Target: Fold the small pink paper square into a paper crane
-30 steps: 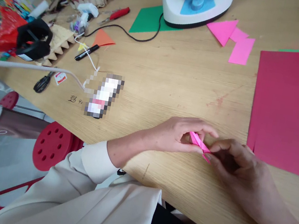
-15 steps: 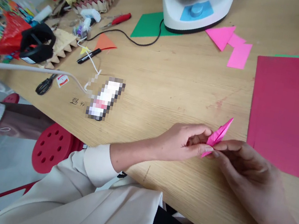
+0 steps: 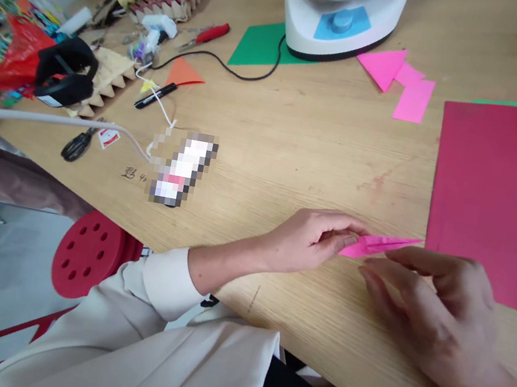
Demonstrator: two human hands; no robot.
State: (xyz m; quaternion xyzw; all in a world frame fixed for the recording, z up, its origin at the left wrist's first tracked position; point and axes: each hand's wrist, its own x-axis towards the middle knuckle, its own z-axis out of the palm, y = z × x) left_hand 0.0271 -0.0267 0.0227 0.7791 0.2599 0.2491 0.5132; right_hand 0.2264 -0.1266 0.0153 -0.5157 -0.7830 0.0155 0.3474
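Observation:
A piece of folded pink paper (image 3: 380, 243), narrow and pointed, is pinched at its left end by my left hand (image 3: 313, 240). Its long tip lies nearly level and points right. My right hand (image 3: 438, 312) is just beside and below the paper, thumb and fingers apart, with nothing visible between them. Whether a fingertip of that hand brushes the paper's edge I cannot tell. Both hands are above the wooden table (image 3: 297, 147), near its front edge.
A dark red sheet (image 3: 503, 196) lies at the right. Pink paper pieces (image 3: 414, 99) and a white fan (image 3: 335, 40) are at the back. A phone (image 3: 182, 170), a black marker (image 3: 155, 96) and red-handled pliers (image 3: 211, 33) lie left. A red stool (image 3: 88, 253) stands below the table.
The folded pink paper has turned from slanting upward to nearly level, tip to the right. My right hand has let go of its lower end, and its fingers have spread.

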